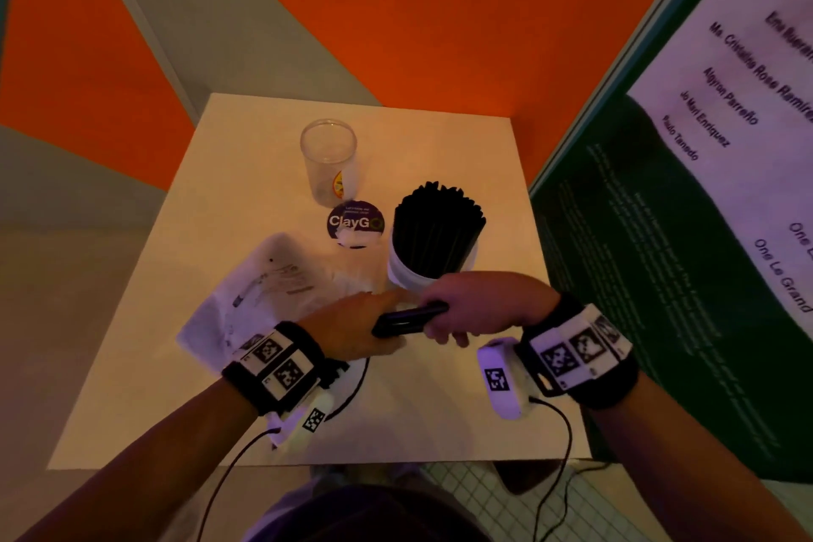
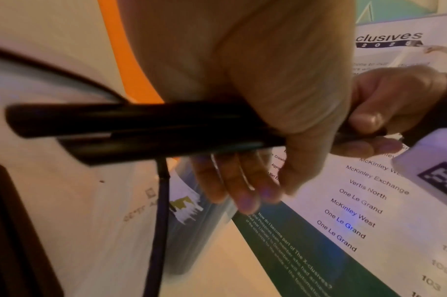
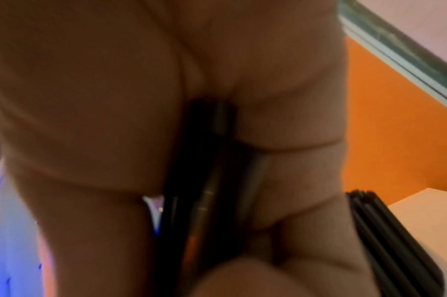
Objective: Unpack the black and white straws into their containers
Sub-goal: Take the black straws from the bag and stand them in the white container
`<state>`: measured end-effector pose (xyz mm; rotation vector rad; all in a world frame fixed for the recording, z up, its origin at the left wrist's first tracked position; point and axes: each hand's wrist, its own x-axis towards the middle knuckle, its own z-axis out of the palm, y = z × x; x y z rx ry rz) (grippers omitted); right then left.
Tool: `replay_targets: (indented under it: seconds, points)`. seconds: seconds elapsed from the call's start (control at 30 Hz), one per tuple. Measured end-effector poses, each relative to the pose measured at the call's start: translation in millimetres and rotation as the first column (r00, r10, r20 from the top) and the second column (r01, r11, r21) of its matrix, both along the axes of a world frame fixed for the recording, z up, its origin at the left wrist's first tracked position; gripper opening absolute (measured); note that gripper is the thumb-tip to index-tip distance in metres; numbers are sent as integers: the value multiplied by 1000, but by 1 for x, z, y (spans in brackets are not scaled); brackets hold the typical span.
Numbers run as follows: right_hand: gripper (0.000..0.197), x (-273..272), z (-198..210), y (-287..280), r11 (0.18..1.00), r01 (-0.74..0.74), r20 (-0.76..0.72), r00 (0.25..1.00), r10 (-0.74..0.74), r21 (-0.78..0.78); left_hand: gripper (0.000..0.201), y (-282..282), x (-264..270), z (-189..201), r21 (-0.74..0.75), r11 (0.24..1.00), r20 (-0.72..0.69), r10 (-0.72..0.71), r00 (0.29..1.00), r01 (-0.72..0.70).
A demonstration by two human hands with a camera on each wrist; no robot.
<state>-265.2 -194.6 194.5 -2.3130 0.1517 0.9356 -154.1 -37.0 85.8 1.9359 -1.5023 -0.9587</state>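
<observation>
Tabletop [image 1: 422, 409]: right hand [image 1: 479, 312] half-hides black straws [image 1: 409, 318].

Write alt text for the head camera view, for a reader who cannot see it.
The right hand grips a small bundle of black straws above a white table, crossing over the left hand, which rests on a white plastic bag. Behind stand a white container packed with black straws and an empty clear container.
</observation>
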Motion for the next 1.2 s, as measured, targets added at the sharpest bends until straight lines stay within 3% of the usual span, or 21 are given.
replay_targets:
  seconds: [0.07, 0.1, 0.2, 0.3, 0.37, 0.4, 0.47, 0.57, 0.63, 0.77, 0.87, 1.0, 1.13, 1.2]
  points:
    - [23, -7, 11, -14, 985, 143, 115, 981, -154, 101, 20, -10, -2, 1, -49, 998, -16, 38, 999, -38]
    - [27, -7, 12, -16, 955, 251, 205, 938, -280, 159, 15, -9, 0, 1, -58, 995, -29, 81, 996, -82]
    - [28, -12, 5, -21, 812, 473, 524, 622, -582, 341, 16, -22, -1, 3, -114, 969, -98, 208, 973, -218]
    - [19, -13, -5, -14, 756, 434, 595, 467, -654, 490, 15, -37, -4, 7, -154, 957, -111, 229, 967, -245]
    - [14, -13, -6, -13, 667, 341, 556, 372, -743, 663, 14, -47, -6, 10, -158, 944, -132, 270, 954, -289]
    - [22, -13, -6, -13, 614, 275, 523, 339, -782, 740, 12, -52, -7, 13, -162, 928, -163, 311, 936, -336]
    - [39, -13, -5, -11, 583, 177, 503, 351, -790, 793, 17, -61, -7, 20, -211, 896, -228, 343, 911, -390]
    - [46, -11, -2, -18, 616, 123, 550, 338, -763, 778, 13, -74, -12, 33, -237, 907, -321, 266, 909, -349]
    - [47, -11, 3, -38, 562, 132, 521, 252, -816, 817, 37, -76, -9, 35, -244, 896, -347, 276, 896, -371]
    - [46, -11, -5, -75, 528, 203, 523, 85, -848, 825, 70, -59, 7, 27, -344, 827, -108, 435, 894, -444]
    - [51, -10, -29, -81, 563, 295, 559, 106, -823, 772, 77, -40, 16, 15, -378, 809, 32, 497, 867, -450]
    - [45, -8, -56, -76, 632, 410, 624, 173, -762, 658, 72, -12, 26, -5, -270, 852, 145, 497, 855, -449]
    - [34, -8, -64, -75, 725, 528, 735, 251, -630, 442, 65, 14, 31, -19, -176, 872, 133, 482, 866, -458]
    - [35, -9, -60, -71, 726, 549, 752, 243, -613, 414, 66, 25, 33, -23, -116, 881, 121, 471, 874, -459]
